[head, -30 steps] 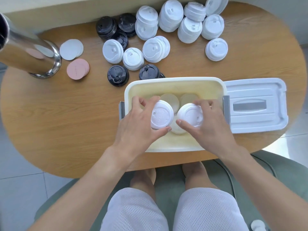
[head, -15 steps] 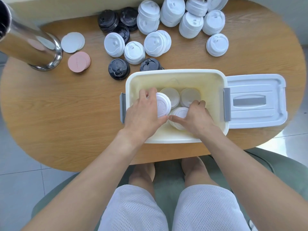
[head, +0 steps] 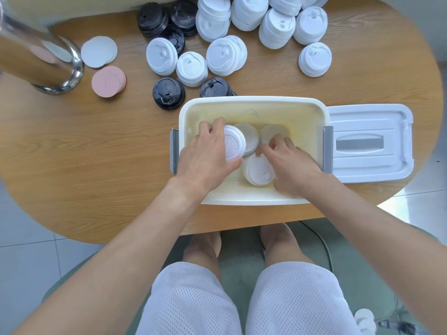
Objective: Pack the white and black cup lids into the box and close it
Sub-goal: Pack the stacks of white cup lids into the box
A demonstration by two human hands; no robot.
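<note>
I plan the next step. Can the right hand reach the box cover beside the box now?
Probably yes. The right hand holds nothing and rests on a white lid stack inside the box. The box cover lies uncovered just right of it, with nothing between.

Cream box (head: 254,105), white lids (head: 275,27), black lids (head: 168,93), wood-grain table (head: 96,153).

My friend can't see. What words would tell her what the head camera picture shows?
A person's left hand grips a stack of white plastic cup lids inside an open cream plastic box while the right hand touches another white lid stack there. Many white lids and black lids wait on the oval wooden table; the box's white cover lies right of it.
</note>
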